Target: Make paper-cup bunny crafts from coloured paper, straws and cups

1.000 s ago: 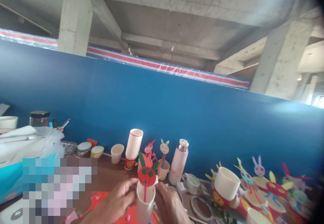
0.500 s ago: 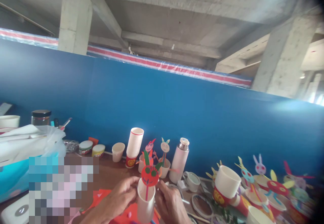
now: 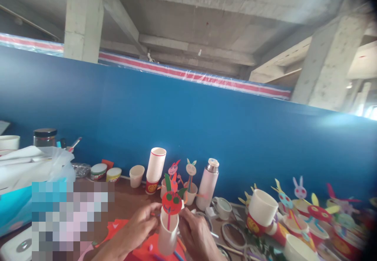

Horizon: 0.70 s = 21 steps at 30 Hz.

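Observation:
Between my hands stands a white paper cup (image 3: 168, 239), slightly tilted. A round red paper face (image 3: 172, 203) with green eyes and green ears rises from it on a thin red strip. My left hand (image 3: 145, 221) is closed at the cup's left side, fingertips against its far rim. At the right side my right hand (image 3: 193, 227) is closed too, its fingertips partly hidden behind the cup. A small white piece and an orange strip show beside those right fingertips. Below lies red paper (image 3: 147, 249) with small scraps on it.
Behind are a stack of paper cups (image 3: 157, 164), a single cup (image 3: 137, 175), paper figures in cups and a pink thermos (image 3: 208, 186). To the right lie tape rolls (image 3: 234, 235) and several cups with paper figures (image 3: 299, 190). A plastic bag (image 3: 59, 162) is at left.
The view has shifted slightly. Both hands stay at the cup's sides, and the cup with its red face has moved a little leftward and tilted slightly.

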### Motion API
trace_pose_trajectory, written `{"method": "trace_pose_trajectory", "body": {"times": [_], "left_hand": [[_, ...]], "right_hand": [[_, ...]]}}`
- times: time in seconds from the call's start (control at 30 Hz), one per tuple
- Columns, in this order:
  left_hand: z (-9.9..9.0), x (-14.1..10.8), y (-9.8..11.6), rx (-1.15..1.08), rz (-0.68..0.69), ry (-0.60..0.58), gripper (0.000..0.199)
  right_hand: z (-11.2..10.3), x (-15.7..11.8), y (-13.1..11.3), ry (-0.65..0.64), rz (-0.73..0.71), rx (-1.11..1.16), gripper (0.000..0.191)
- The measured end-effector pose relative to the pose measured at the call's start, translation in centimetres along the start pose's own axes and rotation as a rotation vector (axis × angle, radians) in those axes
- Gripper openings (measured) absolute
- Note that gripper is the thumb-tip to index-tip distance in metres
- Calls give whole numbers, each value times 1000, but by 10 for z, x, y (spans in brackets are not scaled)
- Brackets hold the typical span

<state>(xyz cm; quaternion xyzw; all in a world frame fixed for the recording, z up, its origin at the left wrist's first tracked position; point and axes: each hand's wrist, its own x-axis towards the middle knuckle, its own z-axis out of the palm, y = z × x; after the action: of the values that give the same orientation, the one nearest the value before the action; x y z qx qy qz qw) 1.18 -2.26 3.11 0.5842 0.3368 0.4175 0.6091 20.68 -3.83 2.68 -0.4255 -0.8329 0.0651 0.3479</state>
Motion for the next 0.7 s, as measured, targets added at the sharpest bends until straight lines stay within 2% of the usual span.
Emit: {"method": "trace_pose_trajectory", "body": {"times": [0.1,0.23,0.3,0.53,0.7], "left_hand": [[2,-2,6,18,7,4,39],[1,-7,14,178,-83,14,44],[-1,-9,16,230,-79,-3,43],[-14,-7,4,254,-106,22,45],[-15,-4,-1,259,-111,30,48]], "right_hand": [[1,0,1,10,-4,8,15],[3,0,2,34,-18,-9,16],[4,0,2,39,-20,-23,15],[2,2,1,2,-9,20,17],[5,1,2,11,36,80,13]]}}
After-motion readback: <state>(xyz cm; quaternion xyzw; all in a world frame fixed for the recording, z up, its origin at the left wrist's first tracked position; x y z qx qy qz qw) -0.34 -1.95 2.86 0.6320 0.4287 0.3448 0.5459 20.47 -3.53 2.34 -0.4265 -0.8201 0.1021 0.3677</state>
